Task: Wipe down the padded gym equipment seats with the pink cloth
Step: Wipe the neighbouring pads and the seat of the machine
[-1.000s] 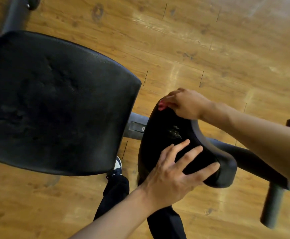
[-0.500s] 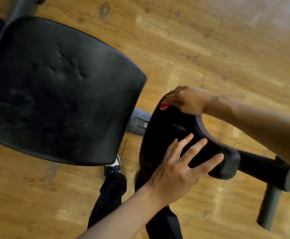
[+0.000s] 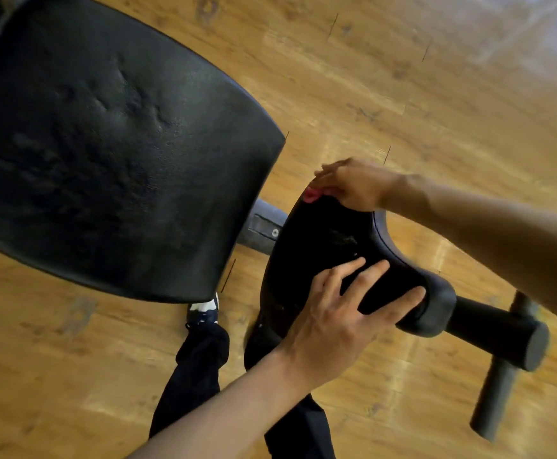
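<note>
A small black padded seat (image 3: pixel 306 256) sits in the middle, with a narrow nose pointing right. My right hand (image 3: pixel 358 183) presses on its far edge, shut on the pink cloth (image 3: pixel 311 194); only a small pink bit shows under the fingers. My left hand (image 3: pixel 340 313) lies flat on the near side of the seat, fingers spread toward the nose. A large black padded backrest (image 3: pixel 111 154) fills the left half of the view, its surface dented and creased.
A grey metal frame bar (image 3: pixel 263 226) joins the two pads. Black foam rollers (image 3: pixel 502 339) stick out at the right. Below are my dark trouser legs and a shoe (image 3: pixel 202 309) on the wooden floor (image 3: pixel 403 94).
The view has tilted and shifted, so the backrest and seat sit further right. My right hand has slid slightly along the seat's far edge with the cloth. My left hand stays flat on the seat.
</note>
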Available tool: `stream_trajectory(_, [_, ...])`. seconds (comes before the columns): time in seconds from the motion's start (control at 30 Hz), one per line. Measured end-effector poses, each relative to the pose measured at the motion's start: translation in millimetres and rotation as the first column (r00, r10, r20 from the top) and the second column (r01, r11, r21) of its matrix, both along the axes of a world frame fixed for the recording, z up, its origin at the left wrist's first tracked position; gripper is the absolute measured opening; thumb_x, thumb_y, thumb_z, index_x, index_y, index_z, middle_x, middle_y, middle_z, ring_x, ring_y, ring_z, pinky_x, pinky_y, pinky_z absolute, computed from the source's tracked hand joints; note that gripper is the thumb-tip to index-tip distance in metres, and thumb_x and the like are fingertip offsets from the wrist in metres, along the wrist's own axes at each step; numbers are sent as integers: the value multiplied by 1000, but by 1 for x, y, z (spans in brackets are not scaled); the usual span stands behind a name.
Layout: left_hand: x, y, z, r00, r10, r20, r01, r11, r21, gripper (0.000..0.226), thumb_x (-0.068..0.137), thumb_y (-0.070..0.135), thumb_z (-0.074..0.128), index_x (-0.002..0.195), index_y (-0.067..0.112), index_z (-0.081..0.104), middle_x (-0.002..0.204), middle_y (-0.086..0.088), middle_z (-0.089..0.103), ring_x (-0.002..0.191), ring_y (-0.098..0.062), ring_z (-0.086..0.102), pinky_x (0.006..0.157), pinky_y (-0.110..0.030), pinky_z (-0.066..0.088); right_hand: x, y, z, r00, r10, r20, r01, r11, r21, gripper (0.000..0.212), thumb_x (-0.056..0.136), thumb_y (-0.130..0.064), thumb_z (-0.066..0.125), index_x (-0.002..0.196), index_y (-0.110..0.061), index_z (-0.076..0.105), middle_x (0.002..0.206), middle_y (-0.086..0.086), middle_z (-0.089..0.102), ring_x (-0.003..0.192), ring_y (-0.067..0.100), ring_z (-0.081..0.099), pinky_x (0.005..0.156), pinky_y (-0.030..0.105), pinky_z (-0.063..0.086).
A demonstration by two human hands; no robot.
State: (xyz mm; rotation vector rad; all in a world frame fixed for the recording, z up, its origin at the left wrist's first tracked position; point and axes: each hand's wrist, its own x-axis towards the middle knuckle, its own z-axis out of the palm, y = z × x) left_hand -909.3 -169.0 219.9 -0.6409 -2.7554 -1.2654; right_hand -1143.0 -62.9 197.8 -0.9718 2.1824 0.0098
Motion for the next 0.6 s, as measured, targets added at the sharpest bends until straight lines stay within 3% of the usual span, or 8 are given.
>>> stream_trajectory(0.07, [2, -1, 3, 1000, -19, 25, 19, 1000, 1, 48, 106, 18, 59, 152, 31, 54, 153, -17, 52, 138, -39, 50, 108, -52, 45, -13, -20, -20, 998, -30, -58, 37, 992, 119, 37, 104, -32, 45, 136, -31, 63, 140, 0, 62, 129, 28, 55, 104, 39, 46])
stream_trajectory(0.13, [4, 0, 4, 999, -17, 34, 17, 1000, 12, 51, 104, 14, 59, 152, 29, 54, 153, -18, 51, 139, -40, 49, 110, -54, 46, -11, -19, -25, 996, 6, -89, 2, 995, 95, 36, 103, -33, 46, 133, -38, 64, 138, -6, 63, 127, 24, 56, 102, 38, 48])
stream_trajectory(0.23, [6, 3, 1, 1000, 0, 17, -1, 1000, 14, 56, 100, 6, 65, 151, 29, 57, 149, -18, 55, 137, -40, 50, 108, -54, 46, 21, 12, 9, 994, 89, -56, -95, 990, -109, 34, 103, -23, 51, 133, -33, 66, 144, -9, 58, 139, 19, 47, 118, 35, 33])
stream_trajectory(0.33, [7, 5, -3, 999, 31, 21, -32, 998, 57, 59, 98, 2, 68, 150, 29, 57, 148, -18, 53, 136, -40, 50, 107, -56, 46, 52, 40, 53, 983, 174, 53, -163, 972, -170, 39, 105, -25, 50, 143, -27, 57, 151, -12, 45, 149, 12, 30, 124, 31, 18])
stream_trajectory(0.43, [10, 10, -2, 998, 55, 37, -58, 995, 81, 61, 99, 2, 62, 152, 30, 52, 149, -17, 51, 138, -41, 49, 107, -59, 45, 33, 29, 43, 977, 201, 73, -190, 973, -130, 37, 106, -26, 46, 141, -32, 59, 150, -11, 50, 146, 14, 36, 123, 38, 27])
stream_trajectory(0.53, [11, 10, -3, 998, 49, 44, -52, 995, 85, 58, 101, 7, 60, 152, 30, 50, 148, -17, 54, 138, -40, 50, 107, -57, 46, 3, -10, -1, 991, 132, -27, -130, 990, 55, 37, 105, -32, 44, 137, -41, 60, 141, -7, 61, 130, 26, 55, 105, 42, 46])
stream_trajectory(0.6, [10, 9, -3, 998, 40, 50, -45, 995, 92, 57, 101, 8, 60, 153, 30, 51, 148, -16, 54, 139, -39, 49, 107, -57, 46, -2, -23, -21, 995, 82, -62, -73, 989, 132, 38, 103, -36, 42, 134, -43, 61, 136, -6, 64, 123, 27, 58, 98, 37, 49])
